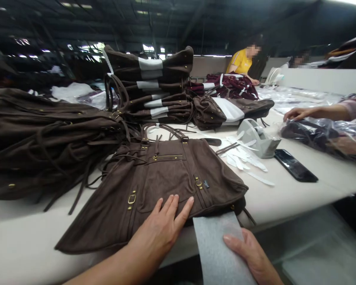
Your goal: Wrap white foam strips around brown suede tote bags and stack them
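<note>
A brown suede handbag [166, 178] with brass buckles lies flat on the white table [284, 194] in front of me. My left hand [163, 227] rests flat on the bag's lower edge, fingers stretched out and together. My right hand [249, 253] holds a grey foam sheet [219, 249] by its right side, thumb on top; the sheet's upper end reaches under the bag's bottom edge.
Piles of brown bags lie at left [41, 146] and stacked at the back [151, 87]. A tape dispenser [259, 138], white strips [243, 158] and a black phone [295, 165] sit to the right. Another person's hand [296, 114] touches a plastic-wrapped bag [326, 136].
</note>
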A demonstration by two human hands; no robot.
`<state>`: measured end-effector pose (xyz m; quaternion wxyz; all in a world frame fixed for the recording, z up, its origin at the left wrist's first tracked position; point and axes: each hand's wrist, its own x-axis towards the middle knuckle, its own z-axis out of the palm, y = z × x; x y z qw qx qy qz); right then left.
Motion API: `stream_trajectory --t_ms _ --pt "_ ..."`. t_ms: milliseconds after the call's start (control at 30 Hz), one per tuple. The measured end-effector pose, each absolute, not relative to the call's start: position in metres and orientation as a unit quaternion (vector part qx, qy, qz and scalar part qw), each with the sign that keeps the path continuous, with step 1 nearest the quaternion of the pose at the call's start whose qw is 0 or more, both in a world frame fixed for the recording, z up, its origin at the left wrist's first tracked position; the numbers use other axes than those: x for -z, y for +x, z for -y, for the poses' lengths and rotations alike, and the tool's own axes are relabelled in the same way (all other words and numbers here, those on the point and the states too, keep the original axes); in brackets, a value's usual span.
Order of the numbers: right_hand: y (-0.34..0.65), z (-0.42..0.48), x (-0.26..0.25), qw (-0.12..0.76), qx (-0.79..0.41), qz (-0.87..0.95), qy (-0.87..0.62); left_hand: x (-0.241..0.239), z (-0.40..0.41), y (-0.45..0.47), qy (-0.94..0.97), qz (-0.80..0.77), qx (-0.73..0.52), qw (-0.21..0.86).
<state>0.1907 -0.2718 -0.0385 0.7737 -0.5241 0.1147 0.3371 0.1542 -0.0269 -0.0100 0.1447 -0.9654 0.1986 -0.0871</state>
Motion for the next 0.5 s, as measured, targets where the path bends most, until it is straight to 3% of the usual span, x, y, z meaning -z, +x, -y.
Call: stream_trajectory --t_ms 167,267,400,500 --pt "0.203 0.265 0.031 0.787 -0.348 -0.056 -0.507 0.024 0.024 0.159 -0.947 -0.180 0.231 0.133" --pt "0.209 0.261 0.030 0.787 -0.374 -0.042 -0.488 0.009 0.003 0.172 -0.941 -0.203 0.266 0.045" --pt "0.206 0.259 0.039 0.776 -0.412 -0.009 -0.478 -0.072 -0.041 0.201 -0.956 -0.045 0.268 -0.112" --pt "0.201 0.258 0.050 0.761 -0.427 0.031 -0.488 -0.150 -0.072 0.229 -0.936 0.099 0.296 -0.163"
